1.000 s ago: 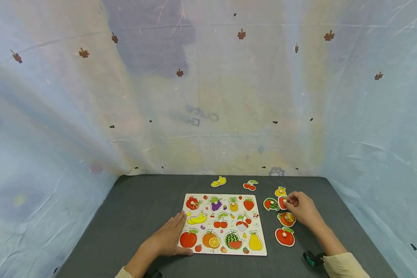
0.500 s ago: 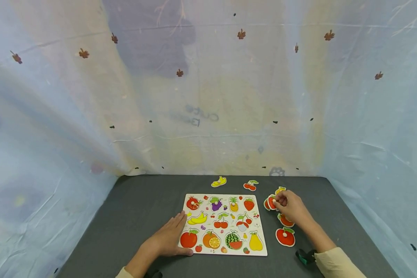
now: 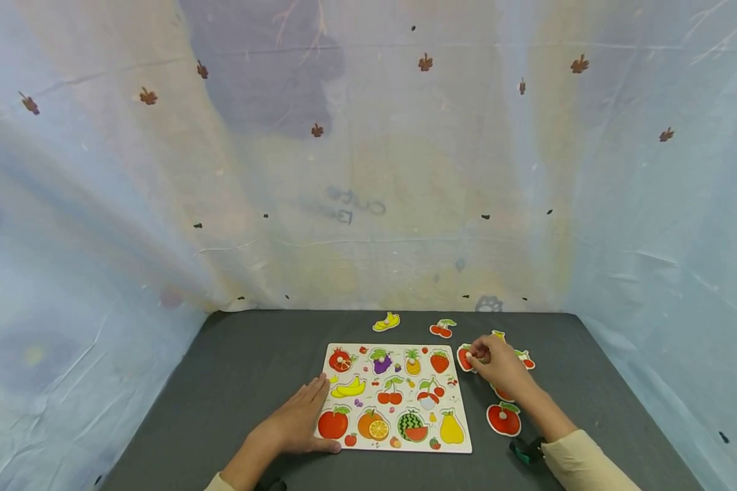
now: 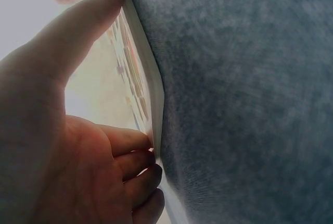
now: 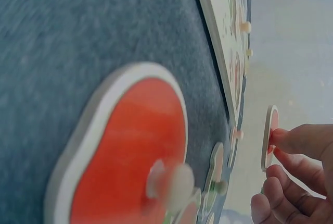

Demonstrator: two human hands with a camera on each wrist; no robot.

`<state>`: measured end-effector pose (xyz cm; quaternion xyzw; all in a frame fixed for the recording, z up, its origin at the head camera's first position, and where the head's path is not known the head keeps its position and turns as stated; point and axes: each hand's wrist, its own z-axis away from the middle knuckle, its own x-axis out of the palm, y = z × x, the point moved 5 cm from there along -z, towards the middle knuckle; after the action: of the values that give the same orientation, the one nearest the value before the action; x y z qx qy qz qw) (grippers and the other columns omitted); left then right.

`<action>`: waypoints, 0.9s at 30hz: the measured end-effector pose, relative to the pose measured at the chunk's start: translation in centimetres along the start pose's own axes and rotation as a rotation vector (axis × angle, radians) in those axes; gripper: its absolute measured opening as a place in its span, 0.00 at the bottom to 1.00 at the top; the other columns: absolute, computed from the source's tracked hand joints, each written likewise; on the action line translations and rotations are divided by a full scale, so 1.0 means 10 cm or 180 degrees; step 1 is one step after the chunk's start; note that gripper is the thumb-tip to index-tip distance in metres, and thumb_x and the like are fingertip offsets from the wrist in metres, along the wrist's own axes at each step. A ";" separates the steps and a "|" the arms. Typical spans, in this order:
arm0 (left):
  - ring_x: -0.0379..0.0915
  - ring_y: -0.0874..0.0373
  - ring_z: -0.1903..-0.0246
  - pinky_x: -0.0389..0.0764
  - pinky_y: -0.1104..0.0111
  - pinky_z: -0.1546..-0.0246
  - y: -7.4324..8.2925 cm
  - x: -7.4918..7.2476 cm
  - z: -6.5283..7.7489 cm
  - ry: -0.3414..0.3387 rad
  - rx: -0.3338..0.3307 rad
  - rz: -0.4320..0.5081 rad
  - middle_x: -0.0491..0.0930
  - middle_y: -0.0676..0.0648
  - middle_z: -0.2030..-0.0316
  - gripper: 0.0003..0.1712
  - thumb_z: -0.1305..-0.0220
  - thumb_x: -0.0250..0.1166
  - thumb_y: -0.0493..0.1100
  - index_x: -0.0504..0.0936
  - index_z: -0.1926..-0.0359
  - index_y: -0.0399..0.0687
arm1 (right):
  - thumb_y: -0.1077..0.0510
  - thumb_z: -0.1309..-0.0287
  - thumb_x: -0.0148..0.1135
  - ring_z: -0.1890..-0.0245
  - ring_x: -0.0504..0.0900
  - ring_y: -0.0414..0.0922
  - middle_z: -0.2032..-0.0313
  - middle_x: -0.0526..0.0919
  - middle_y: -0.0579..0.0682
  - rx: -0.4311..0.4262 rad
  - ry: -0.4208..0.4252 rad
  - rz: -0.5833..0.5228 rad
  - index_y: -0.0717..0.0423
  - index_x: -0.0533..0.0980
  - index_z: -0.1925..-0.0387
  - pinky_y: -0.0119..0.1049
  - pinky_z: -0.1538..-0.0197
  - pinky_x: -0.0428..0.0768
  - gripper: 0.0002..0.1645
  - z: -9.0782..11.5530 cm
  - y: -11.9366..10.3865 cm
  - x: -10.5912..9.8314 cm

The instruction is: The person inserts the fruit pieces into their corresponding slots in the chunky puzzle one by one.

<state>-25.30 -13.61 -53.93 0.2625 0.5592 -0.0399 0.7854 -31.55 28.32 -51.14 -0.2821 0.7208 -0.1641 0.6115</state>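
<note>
My right hand [image 3: 500, 365] pinches a strawberry puzzle piece [image 3: 464, 357], raised beside the right edge of the white fruit puzzle board [image 3: 405, 447]. In the right wrist view the piece [image 5: 269, 138] stands on edge between thumb and fingertips, off the table. My left hand [image 3: 297, 416] lies along the board's left side, fingers extended at the edge and thumb at the lower left corner. The left wrist view shows its thumb and fingertips touching the board's rim [image 4: 151, 86]. On the board, the printed strawberry [image 3: 439, 361] is in the top right corner.
A banana piece [image 3: 386, 322] and a cherry piece [image 3: 443, 328] lie behind the board. To its right are an apple piece [image 3: 503, 419], a partly hidden pear piece [image 3: 498, 335] and a red-and-green piece [image 3: 525, 359]. A patterned cloth [image 3: 368, 170] hangs behind the dark table [image 3: 252, 361].
My right hand has lifted the strawberry piece and carried it left toward the board, uncovering the red-and-green piece on the right. The left hand and board have stayed put.
</note>
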 end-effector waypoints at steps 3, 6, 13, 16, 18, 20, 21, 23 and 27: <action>0.50 0.39 0.18 0.54 0.43 0.18 -0.01 0.00 0.00 -0.0001 0.0009 0.0009 0.53 0.35 0.17 0.74 0.48 0.80 0.71 0.55 0.17 0.32 | 0.61 0.35 0.75 0.68 0.73 0.43 0.66 0.77 0.49 -0.0042 -0.0048 -0.0014 0.55 0.81 0.60 0.34 0.66 0.76 0.08 -0.01 -0.04 0.04; 0.50 0.38 0.18 0.53 0.43 0.18 -0.01 0.00 0.00 -0.0005 0.0016 0.0011 0.53 0.35 0.17 0.74 0.48 0.80 0.71 0.55 0.17 0.32 | 0.62 0.35 0.75 0.68 0.72 0.43 0.67 0.76 0.49 -0.0107 -0.0049 -0.0026 0.57 0.81 0.61 0.33 0.65 0.76 0.08 -0.02 -0.09 0.06; 0.50 0.39 0.18 0.54 0.44 0.18 0.00 -0.01 0.01 0.0002 0.0028 -0.0016 0.53 0.35 0.16 0.73 0.48 0.80 0.71 0.55 0.17 0.32 | 0.63 0.35 0.76 0.69 0.72 0.43 0.67 0.76 0.48 -0.0129 -0.0041 -0.0021 0.56 0.81 0.61 0.34 0.65 0.76 0.08 -0.06 -0.17 0.09; 0.50 0.40 0.18 0.54 0.44 0.18 0.00 -0.01 0.01 -0.0015 0.0010 -0.0023 0.53 0.36 0.16 0.74 0.48 0.80 0.71 0.55 0.17 0.33 | 0.62 0.35 0.75 0.69 0.72 0.43 0.67 0.76 0.47 -0.0121 -0.0077 -0.0013 0.56 0.82 0.61 0.34 0.66 0.75 0.07 -0.09 -0.21 0.14; 0.50 0.40 0.18 0.54 0.44 0.18 -0.01 0.00 0.00 -0.0027 -0.0011 -0.0029 0.53 0.37 0.16 0.74 0.49 0.80 0.72 0.55 0.16 0.34 | 0.62 0.34 0.75 0.70 0.72 0.43 0.67 0.76 0.48 -0.0120 -0.0118 -0.0031 0.56 0.82 0.61 0.34 0.67 0.74 0.07 -0.10 -0.24 0.17; 0.50 0.40 0.18 0.54 0.44 0.18 -0.02 0.00 0.00 -0.0024 -0.0007 -0.0031 0.53 0.37 0.16 0.74 0.48 0.80 0.72 0.55 0.17 0.34 | 0.62 0.34 0.74 0.70 0.71 0.43 0.67 0.76 0.48 -0.0150 -0.0155 -0.0027 0.56 0.82 0.61 0.34 0.67 0.74 0.06 -0.11 -0.28 0.20; 0.50 0.40 0.18 0.54 0.44 0.18 -0.02 0.00 0.00 -0.0023 -0.0008 -0.0027 0.53 0.37 0.16 0.74 0.48 0.80 0.72 0.55 0.17 0.34 | 0.62 0.34 0.74 0.70 0.71 0.43 0.67 0.76 0.48 -0.0160 -0.0174 -0.0024 0.56 0.82 0.61 0.35 0.67 0.74 0.06 -0.11 -0.29 0.21; 0.50 0.40 0.18 0.54 0.44 0.18 -0.02 0.00 0.00 -0.0021 -0.0011 -0.0022 0.53 0.37 0.16 0.74 0.49 0.80 0.72 0.55 0.16 0.34 | 0.62 0.34 0.74 0.69 0.71 0.42 0.67 0.76 0.48 -0.0171 -0.0217 0.0001 0.55 0.82 0.61 0.35 0.66 0.74 0.06 -0.13 -0.31 0.24; 0.50 0.40 0.18 0.54 0.44 0.18 -0.02 0.01 0.00 -0.0014 -0.0002 -0.0018 0.53 0.37 0.16 0.74 0.49 0.80 0.72 0.55 0.16 0.34 | 0.63 0.34 0.74 0.69 0.71 0.42 0.67 0.75 0.47 -0.0220 -0.0257 0.0029 0.54 0.81 0.62 0.35 0.66 0.74 0.06 -0.15 -0.33 0.28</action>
<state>-25.37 -13.75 -54.06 0.2605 0.5583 -0.0426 0.7865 -32.60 23.83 -51.13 -0.3062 0.7020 -0.1249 0.6307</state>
